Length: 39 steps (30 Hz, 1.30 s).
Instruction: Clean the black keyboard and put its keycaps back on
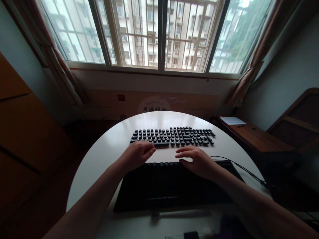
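Note:
Rows of loose black keycaps point(161, 136) lie in a keyboard-like layout on the round white table point(92, 172). In front of them is a wide, dark keyboard point(154, 186) with a row of keycaps along its far edge. My left hand point(139, 153) is over the left front of the loose keycaps, thumb and fingers drawn together; anything between them is too small to make out. Above the far edge of the keyboard, my right hand point(193, 157) has its fingers stretched leftward, thumb apart, and no object shows in it.
Black cables point(245, 171) run off the table's right side. A small black object point(191, 235) lies at the near edge. To the right stands a wooden desk point(259, 136) with a paper sheet point(233, 120) on it. A barred window and curtains are beyond.

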### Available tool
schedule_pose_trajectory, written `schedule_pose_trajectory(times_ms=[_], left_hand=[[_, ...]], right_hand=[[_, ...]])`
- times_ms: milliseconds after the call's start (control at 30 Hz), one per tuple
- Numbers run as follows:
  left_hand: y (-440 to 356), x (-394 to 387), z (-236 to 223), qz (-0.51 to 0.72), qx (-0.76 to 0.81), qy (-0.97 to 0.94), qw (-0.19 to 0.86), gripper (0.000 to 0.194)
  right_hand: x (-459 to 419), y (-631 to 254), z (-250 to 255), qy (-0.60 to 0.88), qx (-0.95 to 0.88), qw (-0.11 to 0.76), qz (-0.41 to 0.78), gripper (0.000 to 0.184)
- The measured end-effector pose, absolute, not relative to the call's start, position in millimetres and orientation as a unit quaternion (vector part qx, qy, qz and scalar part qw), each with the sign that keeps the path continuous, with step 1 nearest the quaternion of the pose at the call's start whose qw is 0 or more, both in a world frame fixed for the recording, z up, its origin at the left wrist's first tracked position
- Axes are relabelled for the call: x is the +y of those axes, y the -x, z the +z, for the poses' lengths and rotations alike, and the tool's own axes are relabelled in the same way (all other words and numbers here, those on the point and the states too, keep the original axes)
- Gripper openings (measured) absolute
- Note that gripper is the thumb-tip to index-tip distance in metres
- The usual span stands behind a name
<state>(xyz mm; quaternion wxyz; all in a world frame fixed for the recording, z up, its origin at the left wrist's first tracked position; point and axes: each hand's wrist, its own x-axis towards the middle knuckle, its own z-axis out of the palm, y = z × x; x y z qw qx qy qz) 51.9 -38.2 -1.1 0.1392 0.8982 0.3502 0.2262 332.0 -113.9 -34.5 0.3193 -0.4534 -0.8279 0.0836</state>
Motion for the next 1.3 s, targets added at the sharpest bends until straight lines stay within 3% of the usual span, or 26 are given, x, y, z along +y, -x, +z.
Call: schedule_pose_trajectory(times_ms=[100, 200, 467, 700, 967, 1100, 1200, 1300], left_hand=[[-58, -52, 7, 0.19, 0.338, -0.913, 0.126, 0.019], [-66, -64, 7, 0.152, 0.315, -0.931, 0.106, 0.018], [-102, -106, 1, 0.104, 0.27, -0.956, 0.051, 0.029], [-121, -121, -9, 0.059, 0.318, -0.946, 0.007, 0.027], [-125, -120, -18, 0.072, 0.33, -0.941, -0.005, 0.029], [-124, -122, -22, 0.108, 0.337, -0.935, -0.008, 0.023], [-124, -123, -22, 0.114, 0.336, -0.935, -0.005, 0.033], [-124, -123, -20, 0.082, 0.329, -0.941, 0.006, 0.033]], right_hand=[[-116, -336, -27, 0.433, -0.839, 0.324, 0.063, 0.034], [-119, -333, -23, 0.42, -0.865, 0.266, 0.059, 0.041], [-123, -328, -22, 0.444, -0.867, 0.219, 0.06, 0.039], [-100, -348, -5, 0.516, -0.801, 0.303, 0.016, 0.035], [25, -352, 16, 0.604, -0.778, 0.169, -0.027, 0.029], [80, -352, 7, 0.595, -0.793, 0.132, -0.011, 0.023], [106, -351, 0, 0.573, -0.813, 0.101, 0.014, 0.013], [122, -351, -4, 0.549, -0.831, 0.07, 0.043, 0.018]])
